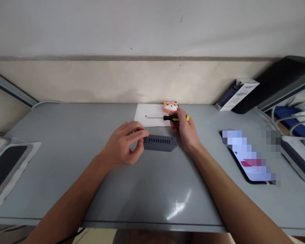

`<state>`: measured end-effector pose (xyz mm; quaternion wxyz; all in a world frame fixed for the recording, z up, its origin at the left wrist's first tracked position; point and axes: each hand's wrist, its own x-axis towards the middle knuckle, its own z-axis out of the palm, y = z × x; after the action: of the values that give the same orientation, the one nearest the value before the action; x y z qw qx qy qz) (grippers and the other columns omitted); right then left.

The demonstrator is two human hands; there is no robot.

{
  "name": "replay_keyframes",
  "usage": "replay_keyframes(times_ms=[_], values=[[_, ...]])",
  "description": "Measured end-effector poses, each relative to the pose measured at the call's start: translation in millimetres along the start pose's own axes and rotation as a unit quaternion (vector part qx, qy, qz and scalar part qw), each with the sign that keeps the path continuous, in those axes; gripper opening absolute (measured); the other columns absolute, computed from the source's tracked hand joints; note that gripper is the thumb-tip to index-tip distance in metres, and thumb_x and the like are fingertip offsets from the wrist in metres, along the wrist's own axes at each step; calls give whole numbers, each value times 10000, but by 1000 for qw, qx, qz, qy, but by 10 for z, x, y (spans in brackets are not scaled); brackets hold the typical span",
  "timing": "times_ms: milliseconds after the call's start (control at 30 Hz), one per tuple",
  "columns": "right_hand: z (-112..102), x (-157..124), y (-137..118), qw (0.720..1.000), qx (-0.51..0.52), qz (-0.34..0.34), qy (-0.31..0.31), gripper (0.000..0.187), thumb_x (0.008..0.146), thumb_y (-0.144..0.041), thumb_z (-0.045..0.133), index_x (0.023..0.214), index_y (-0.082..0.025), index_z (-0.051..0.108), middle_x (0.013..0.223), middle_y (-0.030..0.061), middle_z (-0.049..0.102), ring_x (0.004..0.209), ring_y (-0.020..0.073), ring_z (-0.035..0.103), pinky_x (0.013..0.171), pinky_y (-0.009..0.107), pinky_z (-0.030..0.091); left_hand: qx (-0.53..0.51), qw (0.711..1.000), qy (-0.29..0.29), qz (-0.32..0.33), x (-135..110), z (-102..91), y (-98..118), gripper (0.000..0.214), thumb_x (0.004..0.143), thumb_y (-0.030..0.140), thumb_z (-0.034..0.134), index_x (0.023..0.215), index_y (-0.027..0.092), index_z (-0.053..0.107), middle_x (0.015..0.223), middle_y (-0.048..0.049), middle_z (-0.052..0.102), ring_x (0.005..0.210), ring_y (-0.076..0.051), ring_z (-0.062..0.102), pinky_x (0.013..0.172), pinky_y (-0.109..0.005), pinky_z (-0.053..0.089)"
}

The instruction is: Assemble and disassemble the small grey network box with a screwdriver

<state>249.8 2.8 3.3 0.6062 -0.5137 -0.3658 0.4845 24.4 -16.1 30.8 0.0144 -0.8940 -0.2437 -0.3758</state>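
Note:
My left hand (128, 142) is closed on the left end of a dark grey box-shaped device (161, 143) with a row of vent slots along its side. In my right hand (184, 130) is a screwdriver (171, 117) with a black and yellow handle. Its thin shaft points left above a white sheet of paper (152, 110). Near the shaft's tip a tiny dark piece (145, 116), perhaps a screw, lies on the paper. Just behind the right hand sits an orange and white dog-faced case (170, 106).
On the right lie a lit phone (249, 159) and a power strip (300, 159). A small carton (236, 95) leans by a black cylinder (274, 81) near the wall. At the left edge, a dark flat device (7, 166) rests on white paper. The grey desk (142, 193) meets the wall.

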Motion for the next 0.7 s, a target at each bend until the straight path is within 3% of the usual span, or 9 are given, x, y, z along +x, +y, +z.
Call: replay_keyframes(times_ms=[200,367,533,700], values=[[26,-34,32,993,-78,-71,-49,551,851,-770,652,884,-225,726,672,-28,594,573,98,474,526,248,344,-10,1000,-17,-14,23,-4,33,187,876,46,491,883,228,534,834,-34,661,725,-182,609,692,-335,537],[20,-30,36,990,-84,-82,-80,590,806,-798,677,892,-217,732,690,-17,622,556,97,463,509,259,330,-25,999,-27,-40,25,24,67,134,919,105,503,887,235,506,868,-42,674,765,-190,630,720,-343,546],[18,-21,25,998,-43,-43,-34,590,832,-794,657,867,-212,747,628,-15,601,526,97,469,500,250,345,-21,998,-35,-50,11,49,70,130,927,133,508,884,244,456,804,-9,662,677,-169,593,667,-328,504],[-48,35,-21,996,86,12,18,506,827,-711,692,746,-212,700,520,-25,524,465,92,428,450,245,298,7,996,-41,-81,9,-30,-10,137,907,110,478,883,242,451,781,0,644,657,-170,580,643,-325,474]])
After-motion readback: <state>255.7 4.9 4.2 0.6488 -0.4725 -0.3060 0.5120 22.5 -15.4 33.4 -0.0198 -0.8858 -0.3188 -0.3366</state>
